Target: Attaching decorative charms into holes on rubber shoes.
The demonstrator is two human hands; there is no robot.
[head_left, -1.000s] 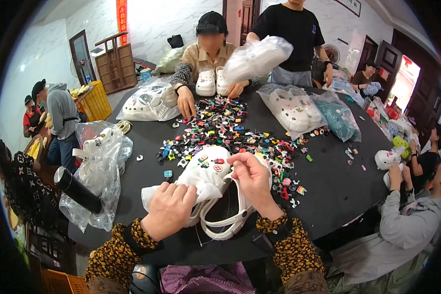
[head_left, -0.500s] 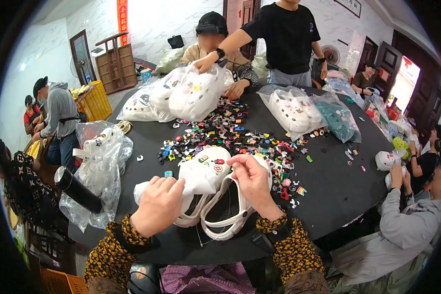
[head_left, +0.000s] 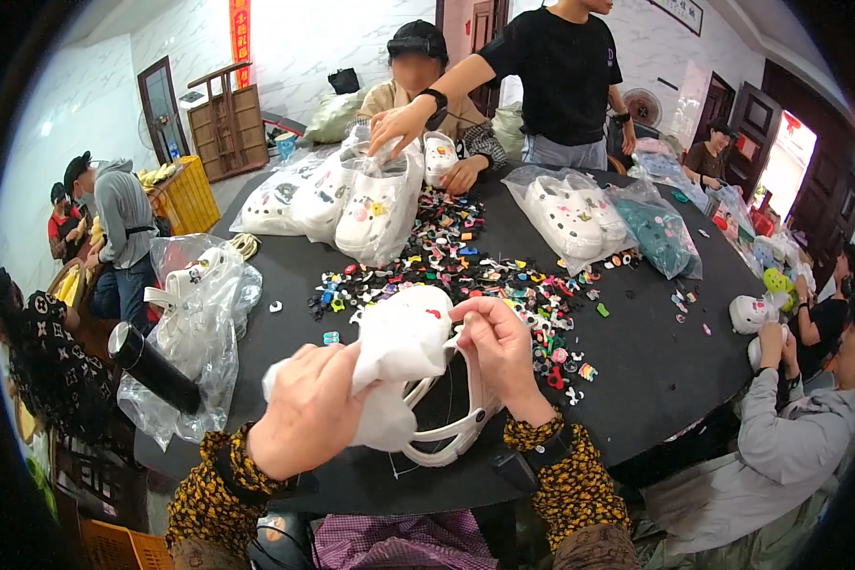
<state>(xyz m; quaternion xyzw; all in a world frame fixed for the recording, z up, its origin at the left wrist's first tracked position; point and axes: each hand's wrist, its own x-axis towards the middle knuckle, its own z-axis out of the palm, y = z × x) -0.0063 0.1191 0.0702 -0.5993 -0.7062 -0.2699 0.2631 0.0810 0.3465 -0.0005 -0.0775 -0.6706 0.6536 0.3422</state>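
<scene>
My left hand is closed on a crumpled thin white sheet, cloth or plastic, I cannot tell which. It covers most of a white clog's toe; a small red charm still shows at the edge. Beside that toe, my right hand has thumb and forefinger pinched together; what is between them, if anything, is hidden. Below the hands, another white clog's heel strap loops over the black table. A thin thread hangs near the strap. Colourful small shoe charms lie heaped just beyond.
Bagged white clogs stand at the back, where a co-worker's hand grips a clear bag. At left, a black bottle leans on a bagged pair. Bagged white clogs and a teal bag lie at right. Other people work around.
My left hand has drawn the white sheet up over the clog's toe, hiding most of its charms. At the back, the co-worker's bag has shifted and the bagged clogs stand more upright.
</scene>
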